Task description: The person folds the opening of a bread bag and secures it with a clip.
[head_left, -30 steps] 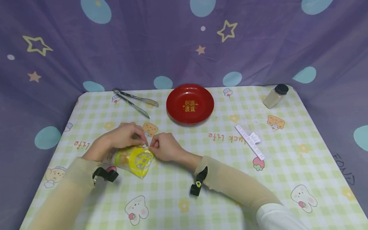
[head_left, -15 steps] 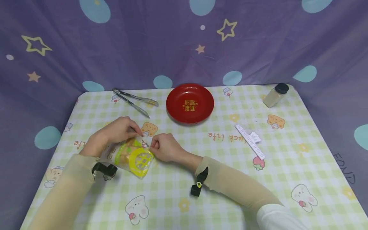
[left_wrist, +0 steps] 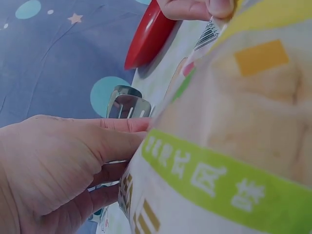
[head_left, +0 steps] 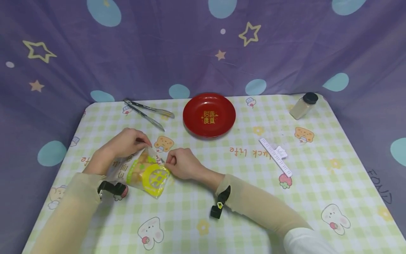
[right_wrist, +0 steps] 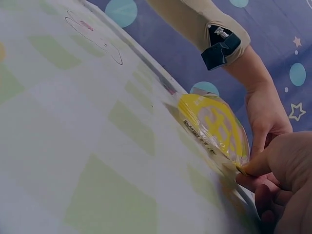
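Note:
A clear plastic food bag [head_left: 137, 173] with a yellow end and a green band lies on the left part of the table, pale chunks showing inside. My right hand [head_left: 184, 163] pinches its yellow corner between thumb and forefinger; the right wrist view shows this grip on the corner [right_wrist: 239, 168]. Farther left, my left hand [head_left: 127, 143] pinches the bag's far edge. In the left wrist view the thumb and forefinger of the left hand [left_wrist: 73, 165] meet at that edge, beside the green band [left_wrist: 214, 180]. A barcode [left_wrist: 207, 35] shows near the right fingers.
Behind the hands lie metal tongs [head_left: 147, 112], spread apart, and a red plate [head_left: 209, 102] with gold characters. To the right are a white bag clip [head_left: 275, 157] and a black-capped shaker jar [head_left: 299, 108]. A purple curtain [head_left: 152, 46] hangs at the table's back edge.
My left hand has moved left along the bag's far edge, away from the right hand, uncovering more of the printed front. The right hand has stayed at its corner.

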Available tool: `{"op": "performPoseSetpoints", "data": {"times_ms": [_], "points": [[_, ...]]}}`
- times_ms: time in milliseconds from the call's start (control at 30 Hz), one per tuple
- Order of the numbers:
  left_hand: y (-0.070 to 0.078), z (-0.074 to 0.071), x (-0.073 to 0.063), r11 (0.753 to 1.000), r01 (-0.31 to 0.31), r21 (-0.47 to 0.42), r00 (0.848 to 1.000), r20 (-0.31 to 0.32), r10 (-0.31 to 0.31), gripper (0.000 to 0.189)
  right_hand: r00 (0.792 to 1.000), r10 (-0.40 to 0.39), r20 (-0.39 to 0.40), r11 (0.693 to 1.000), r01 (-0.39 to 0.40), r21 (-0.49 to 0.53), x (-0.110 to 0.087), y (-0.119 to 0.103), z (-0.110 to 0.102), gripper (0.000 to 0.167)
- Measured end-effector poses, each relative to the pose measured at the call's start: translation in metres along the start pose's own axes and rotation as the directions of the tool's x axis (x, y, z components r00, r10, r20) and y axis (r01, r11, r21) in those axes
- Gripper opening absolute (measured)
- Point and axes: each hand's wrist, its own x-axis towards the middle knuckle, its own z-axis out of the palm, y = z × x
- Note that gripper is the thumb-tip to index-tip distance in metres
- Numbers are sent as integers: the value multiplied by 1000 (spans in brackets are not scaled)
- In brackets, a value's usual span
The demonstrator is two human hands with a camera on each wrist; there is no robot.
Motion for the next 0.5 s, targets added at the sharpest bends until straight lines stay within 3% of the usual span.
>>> {"op": "performPoseSetpoints", "data": {"times_ms": [500], "points": [[0, 3, -3, 998, 46, 31, 998, -48, -44, 12, 999, -40, 20, 999, 41, -27, -1, 3, -2, 14]]}}
